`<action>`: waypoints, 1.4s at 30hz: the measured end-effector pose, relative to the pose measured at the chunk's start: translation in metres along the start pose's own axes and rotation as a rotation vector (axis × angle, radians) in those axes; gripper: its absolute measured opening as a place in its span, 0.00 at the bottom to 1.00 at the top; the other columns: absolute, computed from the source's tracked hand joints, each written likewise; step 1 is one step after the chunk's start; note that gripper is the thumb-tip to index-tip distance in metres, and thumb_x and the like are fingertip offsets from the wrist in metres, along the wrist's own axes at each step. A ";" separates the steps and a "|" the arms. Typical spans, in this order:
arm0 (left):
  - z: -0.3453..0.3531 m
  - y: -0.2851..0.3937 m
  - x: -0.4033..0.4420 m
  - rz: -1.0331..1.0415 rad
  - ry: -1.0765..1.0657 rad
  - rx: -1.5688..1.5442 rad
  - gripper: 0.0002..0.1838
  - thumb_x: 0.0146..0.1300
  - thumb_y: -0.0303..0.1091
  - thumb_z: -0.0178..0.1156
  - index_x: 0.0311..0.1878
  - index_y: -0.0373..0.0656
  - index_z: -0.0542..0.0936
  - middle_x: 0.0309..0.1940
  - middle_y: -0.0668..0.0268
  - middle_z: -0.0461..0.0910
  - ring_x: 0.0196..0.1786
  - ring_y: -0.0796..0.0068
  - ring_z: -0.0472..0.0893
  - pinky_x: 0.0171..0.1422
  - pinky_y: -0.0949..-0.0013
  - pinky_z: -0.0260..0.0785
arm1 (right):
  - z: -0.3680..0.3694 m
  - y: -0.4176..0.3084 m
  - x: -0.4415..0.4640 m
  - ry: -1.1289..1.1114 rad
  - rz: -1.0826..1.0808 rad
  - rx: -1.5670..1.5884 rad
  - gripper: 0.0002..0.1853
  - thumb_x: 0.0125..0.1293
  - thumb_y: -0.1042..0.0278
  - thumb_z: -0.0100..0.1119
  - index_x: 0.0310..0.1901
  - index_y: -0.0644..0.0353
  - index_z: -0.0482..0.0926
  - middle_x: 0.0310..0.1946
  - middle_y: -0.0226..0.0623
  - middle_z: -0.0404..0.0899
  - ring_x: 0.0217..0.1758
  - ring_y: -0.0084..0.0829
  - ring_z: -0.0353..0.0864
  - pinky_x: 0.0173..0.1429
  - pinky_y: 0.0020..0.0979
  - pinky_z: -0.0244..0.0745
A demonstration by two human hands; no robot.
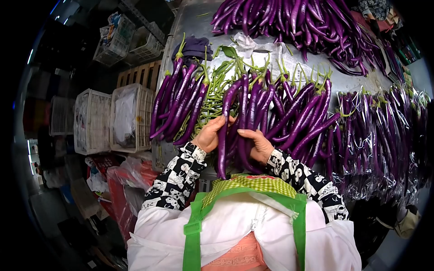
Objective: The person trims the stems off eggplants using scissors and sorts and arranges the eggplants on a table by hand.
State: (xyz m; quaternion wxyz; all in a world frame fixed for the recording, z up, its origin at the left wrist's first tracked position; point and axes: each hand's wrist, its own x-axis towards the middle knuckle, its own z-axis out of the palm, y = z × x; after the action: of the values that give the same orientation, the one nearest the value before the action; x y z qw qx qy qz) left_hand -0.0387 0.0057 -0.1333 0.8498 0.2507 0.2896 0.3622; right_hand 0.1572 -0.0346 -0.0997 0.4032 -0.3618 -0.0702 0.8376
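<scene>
Near the table's front edge, my left hand [211,134] is closed around a long purple eggplant [223,140], its thumb on top. My right hand [257,143] grips another eggplant [243,122] from the right, with its fingers partly hidden behind it. Several loose eggplants [307,117] lie beside my right hand, stems pointing away from me. To the left of my left hand lies a smaller group of eggplants [181,99]. Between the groups is a heap of cut green stems [217,97].
A large pile of eggplants [289,18] covers the back of the metal table [187,27]. Eggplants in clear plastic wrap [375,135] line the right side. A dark cloth [192,49] lies at the back left. White plastic crates [92,122] stand left of the table.
</scene>
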 end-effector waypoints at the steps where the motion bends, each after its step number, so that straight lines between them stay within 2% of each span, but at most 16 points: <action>1: 0.006 0.002 -0.003 -0.016 0.001 0.037 0.18 0.76 0.43 0.45 0.54 0.40 0.76 0.56 0.61 0.77 0.59 0.69 0.76 0.67 0.65 0.64 | -0.003 0.001 0.000 -0.016 0.038 0.050 0.20 0.58 0.71 0.68 0.53 0.60 0.77 0.49 0.33 0.82 0.53 0.28 0.79 0.62 0.34 0.72; 6: 0.028 0.019 -0.013 -0.186 0.138 0.255 0.17 0.76 0.44 0.47 0.52 0.39 0.76 0.54 0.61 0.78 0.56 0.70 0.77 0.64 0.64 0.68 | -0.017 0.008 0.007 -0.168 0.057 0.112 0.20 0.60 0.68 0.65 0.54 0.62 0.78 0.48 0.41 0.83 0.54 0.35 0.81 0.65 0.42 0.73; 8: 0.029 0.032 -0.013 -0.064 0.196 0.164 0.16 0.75 0.43 0.49 0.46 0.38 0.74 0.52 0.57 0.79 0.51 0.67 0.81 0.52 0.63 0.78 | -0.026 0.007 0.007 -0.238 0.161 0.166 0.22 0.61 0.68 0.64 0.55 0.67 0.76 0.48 0.47 0.82 0.53 0.39 0.81 0.66 0.44 0.72; 14: 0.014 0.095 -0.035 0.060 0.471 0.654 0.11 0.72 0.40 0.54 0.46 0.41 0.77 0.36 0.72 0.78 0.26 0.88 0.75 0.19 0.83 0.63 | -0.018 0.004 -0.001 -0.132 0.054 0.150 0.18 0.59 0.70 0.65 0.50 0.69 0.78 0.42 0.49 0.83 0.46 0.41 0.84 0.59 0.45 0.78; 17: -0.030 0.096 -0.030 0.060 0.595 0.902 0.14 0.69 0.40 0.58 0.47 0.38 0.78 0.39 0.65 0.78 0.31 0.76 0.78 0.27 0.73 0.69 | -0.020 0.006 -0.001 -0.143 0.060 0.153 0.18 0.59 0.71 0.65 0.50 0.70 0.78 0.42 0.49 0.83 0.47 0.41 0.84 0.59 0.44 0.78; 19: -0.061 0.082 -0.020 0.633 0.801 1.802 0.20 0.64 0.40 0.62 0.52 0.34 0.77 0.41 0.56 0.77 0.41 0.61 0.78 0.43 0.59 0.72 | -0.016 0.007 -0.002 -0.147 0.062 0.161 0.18 0.59 0.71 0.64 0.50 0.71 0.77 0.43 0.49 0.83 0.47 0.40 0.84 0.58 0.43 0.79; 20: -0.063 0.077 -0.019 0.374 0.793 1.622 0.27 0.60 0.41 0.64 0.57 0.32 0.74 0.49 0.48 0.74 0.53 0.48 0.73 0.60 0.50 0.64 | -0.014 0.005 -0.004 -0.153 0.064 0.157 0.18 0.59 0.71 0.64 0.50 0.71 0.77 0.43 0.49 0.83 0.47 0.40 0.84 0.58 0.43 0.79; 23: -0.018 0.063 -0.017 0.624 0.849 2.024 0.34 0.56 0.49 0.67 0.59 0.32 0.72 0.60 0.47 0.67 0.61 0.48 0.66 0.67 0.52 0.58 | -0.005 0.002 -0.010 -0.121 0.022 0.104 0.18 0.59 0.71 0.65 0.50 0.69 0.77 0.42 0.45 0.83 0.46 0.36 0.84 0.57 0.40 0.79; 25: 0.018 0.055 -0.015 0.547 0.597 1.714 0.38 0.53 0.45 0.72 0.62 0.32 0.70 0.56 0.48 0.74 0.57 0.51 0.74 0.64 0.55 0.65 | -0.001 0.004 -0.007 -0.070 -0.035 -0.024 0.19 0.58 0.71 0.66 0.50 0.68 0.77 0.42 0.43 0.83 0.46 0.34 0.84 0.55 0.38 0.79; 27: 0.059 0.032 -0.015 0.048 0.419 0.794 0.41 0.52 0.43 0.74 0.64 0.32 0.68 0.54 0.54 0.76 0.58 0.68 0.75 0.63 0.64 0.68 | 0.017 0.002 -0.014 -0.007 -0.116 -0.178 0.21 0.56 0.69 0.71 0.51 0.64 0.78 0.43 0.36 0.82 0.46 0.27 0.82 0.53 0.31 0.78; 28: 0.068 0.025 -0.012 -0.012 0.154 0.543 0.41 0.50 0.41 0.76 0.63 0.33 0.69 0.54 0.56 0.76 0.58 0.69 0.75 0.62 0.66 0.69 | 0.017 0.007 -0.008 0.059 -0.168 -0.340 0.23 0.56 0.68 0.72 0.51 0.65 0.75 0.44 0.36 0.80 0.48 0.25 0.79 0.55 0.29 0.76; 31: 0.059 0.016 -0.014 -0.025 0.080 0.482 0.37 0.46 0.35 0.78 0.59 0.35 0.71 0.51 0.60 0.78 0.54 0.72 0.77 0.60 0.68 0.71 | 0.023 0.016 -0.001 -0.067 -0.434 -0.832 0.33 0.57 0.69 0.71 0.60 0.66 0.63 0.52 0.39 0.74 0.55 0.28 0.75 0.58 0.30 0.74; 36: 0.059 0.032 -0.022 -0.026 0.261 0.288 0.27 0.45 0.27 0.77 0.51 0.35 0.78 0.42 0.61 0.83 0.44 0.71 0.82 0.52 0.68 0.76 | 0.064 -0.005 -0.022 -0.037 -0.359 -1.768 0.49 0.45 0.52 0.76 0.62 0.72 0.59 0.51 0.59 0.72 0.55 0.56 0.74 0.61 0.46 0.71; 38: 0.053 0.035 -0.024 0.034 0.302 0.132 0.23 0.49 0.23 0.72 0.50 0.35 0.77 0.40 0.62 0.82 0.41 0.70 0.83 0.50 0.66 0.77 | 0.070 -0.001 -0.024 -0.059 -0.483 -1.855 0.43 0.47 0.53 0.75 0.55 0.79 0.65 0.50 0.61 0.71 0.53 0.57 0.74 0.57 0.46 0.71; 40: 0.045 0.043 -0.033 0.093 0.320 0.133 0.23 0.54 0.21 0.66 0.54 0.35 0.72 0.40 0.61 0.80 0.43 0.68 0.82 0.49 0.64 0.79 | 0.074 -0.002 -0.017 -0.144 -0.678 -1.798 0.36 0.52 0.55 0.72 0.53 0.75 0.69 0.46 0.60 0.75 0.50 0.57 0.76 0.55 0.46 0.73; 42: 0.032 0.053 -0.042 0.189 0.356 0.160 0.22 0.53 0.21 0.65 0.53 0.36 0.74 0.39 0.61 0.81 0.40 0.68 0.84 0.46 0.65 0.81 | 0.083 -0.023 -0.012 -0.314 -0.549 -1.576 0.29 0.59 0.58 0.67 0.55 0.72 0.70 0.41 0.56 0.79 0.44 0.48 0.82 0.49 0.41 0.77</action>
State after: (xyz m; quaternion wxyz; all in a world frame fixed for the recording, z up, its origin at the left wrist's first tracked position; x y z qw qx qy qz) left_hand -0.0657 -0.0010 -0.0640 0.7250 0.2753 0.4379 0.4547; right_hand 0.1218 -0.0134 -0.0230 0.2077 -0.3868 -0.7737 0.4568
